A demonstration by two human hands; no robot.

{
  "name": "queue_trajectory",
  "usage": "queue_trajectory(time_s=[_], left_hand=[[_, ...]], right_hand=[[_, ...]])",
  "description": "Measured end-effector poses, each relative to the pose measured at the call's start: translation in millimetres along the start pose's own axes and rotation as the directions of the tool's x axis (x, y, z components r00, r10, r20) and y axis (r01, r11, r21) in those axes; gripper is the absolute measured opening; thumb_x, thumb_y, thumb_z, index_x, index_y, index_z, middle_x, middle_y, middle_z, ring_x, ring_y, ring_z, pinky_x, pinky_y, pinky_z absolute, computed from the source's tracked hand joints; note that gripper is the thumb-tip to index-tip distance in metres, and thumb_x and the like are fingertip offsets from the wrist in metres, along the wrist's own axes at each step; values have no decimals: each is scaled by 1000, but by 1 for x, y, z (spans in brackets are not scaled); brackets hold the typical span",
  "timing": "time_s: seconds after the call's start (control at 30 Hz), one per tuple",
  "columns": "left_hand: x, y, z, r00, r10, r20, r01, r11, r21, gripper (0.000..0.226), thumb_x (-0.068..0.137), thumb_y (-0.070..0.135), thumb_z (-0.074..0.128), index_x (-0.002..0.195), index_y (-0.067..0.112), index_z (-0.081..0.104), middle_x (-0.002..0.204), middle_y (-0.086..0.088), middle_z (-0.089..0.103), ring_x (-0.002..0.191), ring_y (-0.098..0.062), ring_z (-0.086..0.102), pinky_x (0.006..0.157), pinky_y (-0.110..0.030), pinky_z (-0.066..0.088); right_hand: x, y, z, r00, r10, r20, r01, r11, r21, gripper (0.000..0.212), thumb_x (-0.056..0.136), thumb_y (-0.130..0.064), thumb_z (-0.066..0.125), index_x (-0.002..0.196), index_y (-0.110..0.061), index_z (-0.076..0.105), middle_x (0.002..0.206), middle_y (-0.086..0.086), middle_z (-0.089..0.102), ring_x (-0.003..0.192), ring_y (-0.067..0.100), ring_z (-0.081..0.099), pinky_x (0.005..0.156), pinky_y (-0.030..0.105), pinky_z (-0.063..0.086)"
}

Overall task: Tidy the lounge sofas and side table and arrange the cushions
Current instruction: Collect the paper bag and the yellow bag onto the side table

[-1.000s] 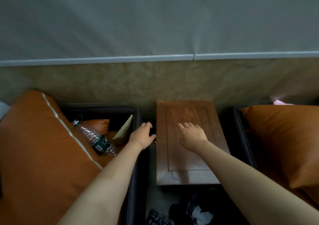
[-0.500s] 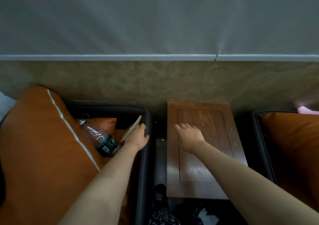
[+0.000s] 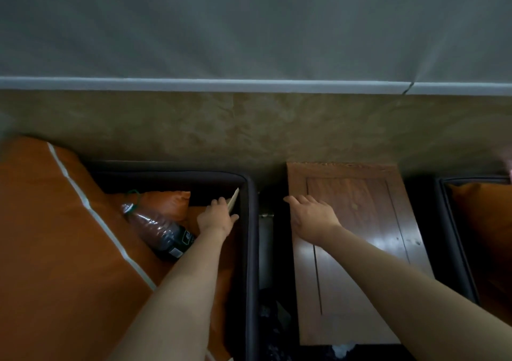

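Observation:
A dark sofa (image 3: 250, 249) on the left holds a large orange cushion (image 3: 55, 236) with a white stripe and a small orange cushion (image 3: 166, 200) at the back. A plastic water bottle (image 3: 158, 227) lies on the seat between them. My left hand (image 3: 217, 218) is in the sofa's right back corner, with fingers and thumb on either side of a pale flat card (image 3: 235, 197) that leans on the sofa arm. My right hand (image 3: 313, 219) rests flat, fingers straight, on the left edge of the wooden side table (image 3: 360, 222).
A second dark sofa (image 3: 454, 249) with an orange cushion (image 3: 487, 222) stands right of the table. Dark clutter (image 3: 274, 319) and something white and crumpled (image 3: 343, 348) lie on the floor in the gap and in front of the table. A wall runs close behind.
My left hand has moved from the sofa arm into the seat corner and closed on the pale card. The view has swung left. My right hand stays on the table's left part.

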State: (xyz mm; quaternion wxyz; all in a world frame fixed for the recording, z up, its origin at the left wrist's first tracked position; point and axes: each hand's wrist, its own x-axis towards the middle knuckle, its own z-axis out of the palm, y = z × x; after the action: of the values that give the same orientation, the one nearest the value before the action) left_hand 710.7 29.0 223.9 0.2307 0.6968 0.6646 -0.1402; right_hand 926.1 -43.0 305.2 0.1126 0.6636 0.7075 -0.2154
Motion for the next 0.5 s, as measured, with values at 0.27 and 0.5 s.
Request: queue_trajectory(time_s=[0.27,0.5], left_hand=[[16,-20,17,995,-58,79,59,998,-10,49,93,35,59,134,12,43,131,-12,53,120,-30,54,86,-36,46],[14,-28,35,988,-90,125,89,996,14,39,95,26,57,130,9,52,129,-13,56,118,-32,56,87,-38,48]], right_hand=[[17,-2,13,998,3,61,-3,1000,3,61,95,-27,50,150,-23,22,145,5,41,134,25,38,103,38,40],[22,-10,19,998,-31,53,30,999,13,60,96,-25,49,150,-22,23,141,5,44,132,24,39,99,36,39]])
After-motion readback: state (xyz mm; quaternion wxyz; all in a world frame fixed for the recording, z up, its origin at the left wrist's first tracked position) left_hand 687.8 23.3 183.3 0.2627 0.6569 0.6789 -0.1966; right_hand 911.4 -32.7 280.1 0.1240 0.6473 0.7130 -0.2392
